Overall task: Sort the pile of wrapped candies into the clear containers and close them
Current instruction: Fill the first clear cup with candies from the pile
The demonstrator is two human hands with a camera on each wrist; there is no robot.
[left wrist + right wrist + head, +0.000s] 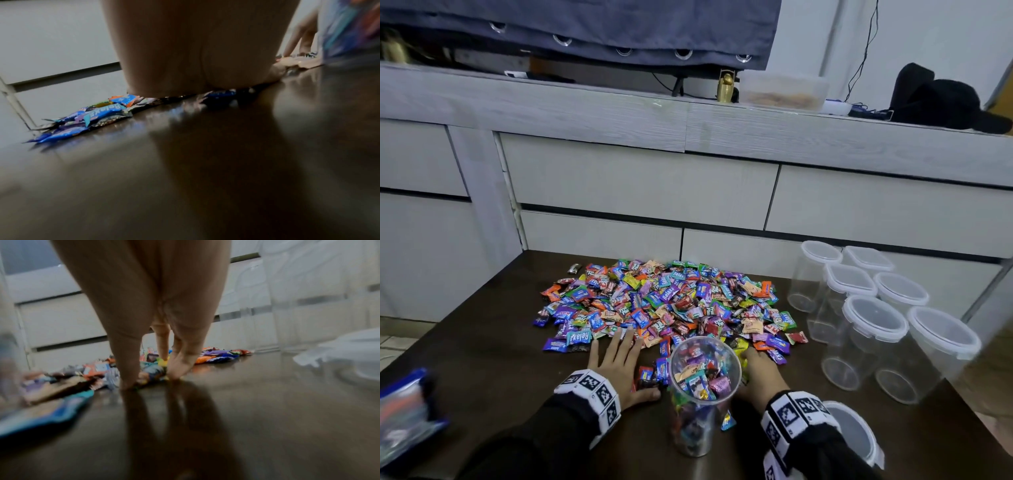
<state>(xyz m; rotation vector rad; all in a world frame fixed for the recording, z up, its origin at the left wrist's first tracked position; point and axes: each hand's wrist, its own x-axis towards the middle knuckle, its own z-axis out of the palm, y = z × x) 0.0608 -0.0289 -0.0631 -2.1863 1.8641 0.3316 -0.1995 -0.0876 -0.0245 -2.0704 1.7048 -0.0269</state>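
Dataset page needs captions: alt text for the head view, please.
An open clear container full of wrapped candies stands on a dark table, with the left hand flat beside it and the right hand at the candy pile. Six lidded empty containers stand at right.

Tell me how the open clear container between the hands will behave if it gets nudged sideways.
The open container is tall and narrow for its base, so a push near the rim would probably tip it rather than slide it. It looks almost full of candies, so it is likely fairly heavy. With no lid on, a tip would probably spill them onto the dark table.
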